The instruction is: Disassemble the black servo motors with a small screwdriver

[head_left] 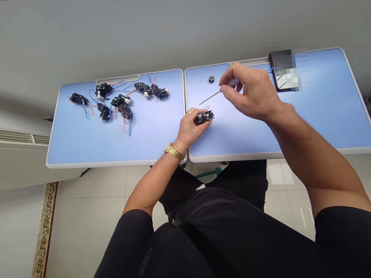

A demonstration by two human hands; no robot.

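Observation:
My left hand (191, 127) is closed around a small black motor assembly (205, 116) with a thin red wire, held at the near left part of the right-hand table. Above and to the right, my right hand (247, 89) grips a screwdriver (210, 97). Its thin metal shaft points down and left, and the tip hangs in the air a little above the assembly, apart from it. The fingers hide most of the handle. A small round black part (211, 79) lies on the table beyond the shaft.
Several black motor assemblies (121, 100) with blue and orange strips are spread over the left table (82, 146). On the right table (325, 127), a dark-edged flat object (283, 84), partly blurred out, lies at the back. A wall (172, 24) rises behind both tables.

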